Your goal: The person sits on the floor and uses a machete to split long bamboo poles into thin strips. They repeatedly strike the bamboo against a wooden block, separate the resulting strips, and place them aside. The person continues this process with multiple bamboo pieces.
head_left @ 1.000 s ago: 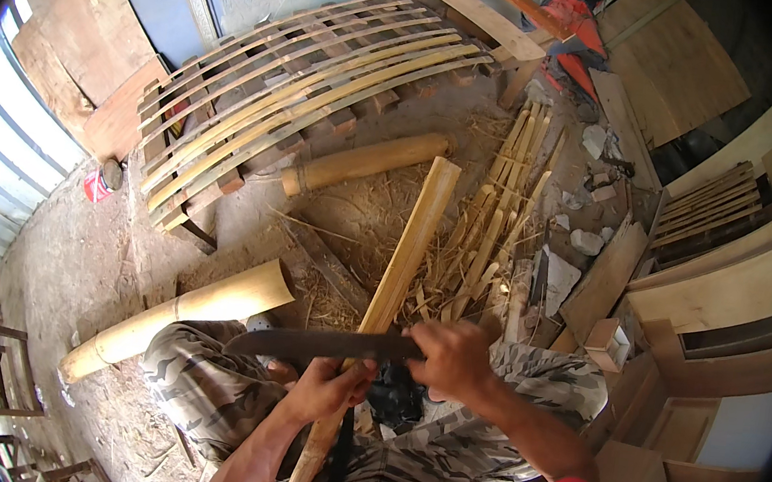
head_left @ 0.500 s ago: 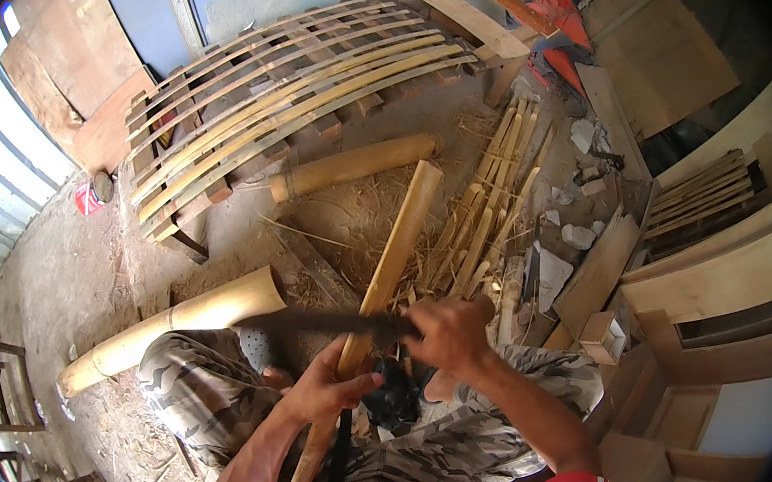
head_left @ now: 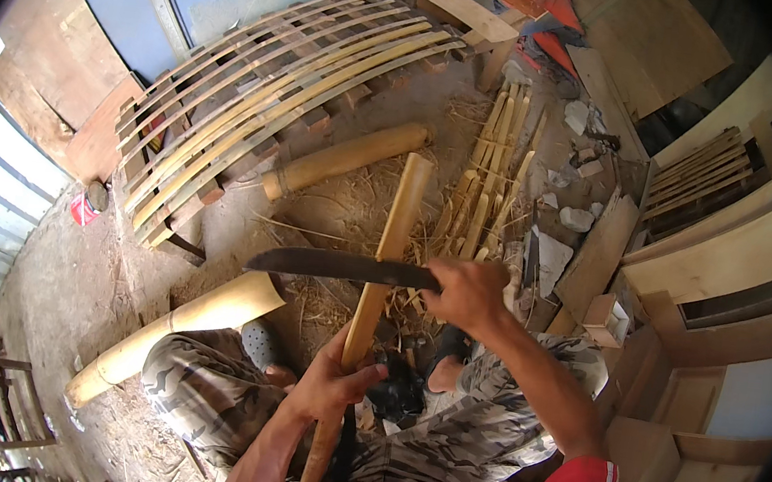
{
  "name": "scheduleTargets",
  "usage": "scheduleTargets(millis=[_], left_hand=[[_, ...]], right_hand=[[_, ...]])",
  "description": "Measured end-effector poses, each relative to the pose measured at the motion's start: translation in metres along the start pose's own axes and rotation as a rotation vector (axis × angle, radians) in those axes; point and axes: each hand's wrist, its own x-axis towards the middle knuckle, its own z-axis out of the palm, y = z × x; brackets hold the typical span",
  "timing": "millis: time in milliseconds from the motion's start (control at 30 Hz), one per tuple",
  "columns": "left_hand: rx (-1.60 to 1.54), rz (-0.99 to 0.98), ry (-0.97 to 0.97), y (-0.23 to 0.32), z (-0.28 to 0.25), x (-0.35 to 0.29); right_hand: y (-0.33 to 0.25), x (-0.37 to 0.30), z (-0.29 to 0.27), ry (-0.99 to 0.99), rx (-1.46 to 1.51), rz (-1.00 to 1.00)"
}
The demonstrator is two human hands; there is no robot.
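My left hand (head_left: 339, 379) is closed round a long split bamboo strip (head_left: 398, 214), which slants up and away from my lap. The lower end of the strip runs down between my legs. With my right hand (head_left: 473, 292) I grip a machete (head_left: 327, 264) by its handle, which my fingers mostly cover. The dark blade lies across the strip, its tip pointing left, above my left hand. A black object (head_left: 397, 388) that I cannot make out sits below the blade between my feet.
A half-split bamboo trunk (head_left: 179, 328) lies by my left knee, and another bamboo trunk (head_left: 348, 157) farther ahead. Beyond it stands a slatted rack (head_left: 279, 98). Several split strips (head_left: 498, 159) lie ahead right. Wooden furniture parts (head_left: 723, 258) line the right side; a red can (head_left: 87, 207) stands far left.
The machete has moved away from me along the strip, up from close to my left hand. My right hand has gone forward with it; my left hand keeps its hold.
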Motion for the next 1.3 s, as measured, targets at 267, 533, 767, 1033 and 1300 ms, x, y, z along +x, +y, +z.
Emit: scheduleTargets(millis=[267, 533, 767, 1033, 1300], left_hand=[[0.062, -0.017, 0.004, -0.004, 0.001, -0.003], [0.081, -0.037, 0.031, -0.004, 0.003, -0.004], [0.029, -0.052, 0.021, 0.006, 0.004, -0.003], [0.083, -0.045, 0.020, 0.001, 0.006, -0.011], [0.046, -0.086, -0.021, 0.007, 0.002, -0.009]], right_hand=[[0.004, 0.004, 0.004, 0.017, -0.055, 0.126], [0.025, 0.015, 0.010, 0.009, -0.046, 0.179], [0.031, 0.032, 0.008, 0.090, -0.070, 0.200], [0.031, 0.034, -0.003, -0.133, 0.039, 0.429], [0.070, 0.048, -0.003, 0.091, -0.023, 0.376]])
